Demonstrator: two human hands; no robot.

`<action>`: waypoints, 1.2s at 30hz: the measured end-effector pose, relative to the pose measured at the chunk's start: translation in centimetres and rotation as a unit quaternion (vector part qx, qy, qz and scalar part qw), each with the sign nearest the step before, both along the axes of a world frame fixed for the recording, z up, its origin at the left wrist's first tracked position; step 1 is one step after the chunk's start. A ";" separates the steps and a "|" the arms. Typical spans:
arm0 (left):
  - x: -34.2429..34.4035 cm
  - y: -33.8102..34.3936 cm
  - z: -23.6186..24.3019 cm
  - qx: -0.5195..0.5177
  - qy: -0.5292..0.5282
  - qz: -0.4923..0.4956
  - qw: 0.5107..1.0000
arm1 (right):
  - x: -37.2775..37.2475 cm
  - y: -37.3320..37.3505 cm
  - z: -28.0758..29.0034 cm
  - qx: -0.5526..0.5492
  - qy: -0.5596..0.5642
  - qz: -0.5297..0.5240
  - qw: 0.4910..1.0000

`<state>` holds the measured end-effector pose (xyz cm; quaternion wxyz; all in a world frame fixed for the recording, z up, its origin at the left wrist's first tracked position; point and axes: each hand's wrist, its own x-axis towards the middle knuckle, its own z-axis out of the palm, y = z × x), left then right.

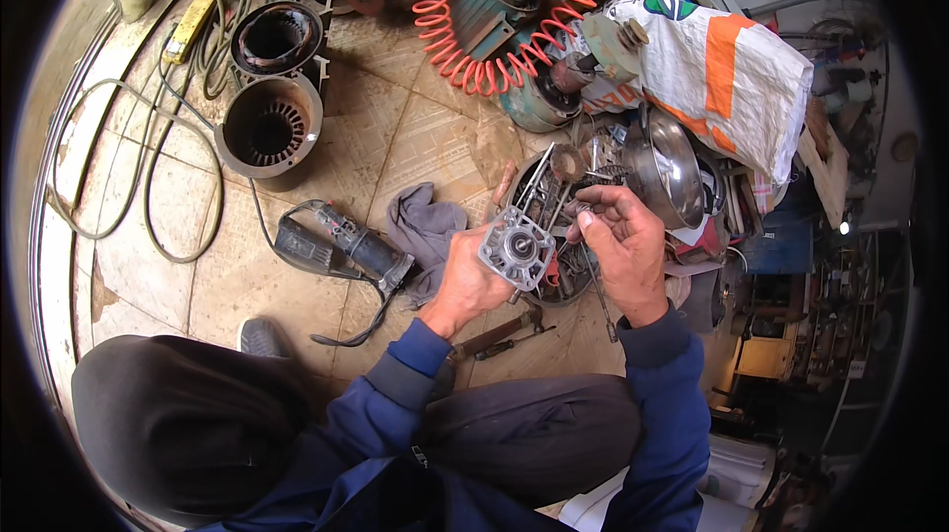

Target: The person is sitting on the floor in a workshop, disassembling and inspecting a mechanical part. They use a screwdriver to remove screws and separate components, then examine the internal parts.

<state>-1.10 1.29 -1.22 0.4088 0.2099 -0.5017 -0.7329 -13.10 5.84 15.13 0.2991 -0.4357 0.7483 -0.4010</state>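
My left hand (pixel 474 275) is closed round a silver metal housing (pixel 518 250) with a square flange and a shaft in its round centre, turned face up. Just right of it, my right hand (pixel 618 250) is pinched on a small metal part (pixel 583 211), too small to name exactly. Beneath both hands sits a container (pixel 554 285) full of loose metal parts and tools, beside a steel bowl (pixel 677 171). A hammer (pixel 494 339) and a grey cloth (pixel 415 225) lie near my left hand.
Two cylindrical motor casings (pixel 267 132), tangled cables (pixel 158 196) and a power tool (pixel 361 255) lie on the tiles at left. An orange coiled hose (pixel 465 67), machine parts (pixel 534 92) and a white sack (pixel 732 87) crowd the back; cluttered shelves (pixel 811 334) stand at right.
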 end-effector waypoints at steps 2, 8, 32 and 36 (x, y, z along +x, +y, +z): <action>-0.3 0.1 0.4 0.060 0.047 -0.007 0.997 | 0.0 0.1 0.1 0.012 -0.004 -0.003 1.000; -0.3 0.0 -0.7 0.244 0.153 -0.058 0.956 | 0.5 -0.4 0.1 0.046 0.008 0.014 0.999; 0.7 -0.2 1.0 -0.062 -0.035 -0.025 0.997 | 1.3 -0.3 0.8 0.167 0.031 0.065 0.983; 0.4 0.1 1.6 0.011 0.003 -0.035 0.999 | 1.3 -0.5 0.9 0.143 0.029 0.050 0.988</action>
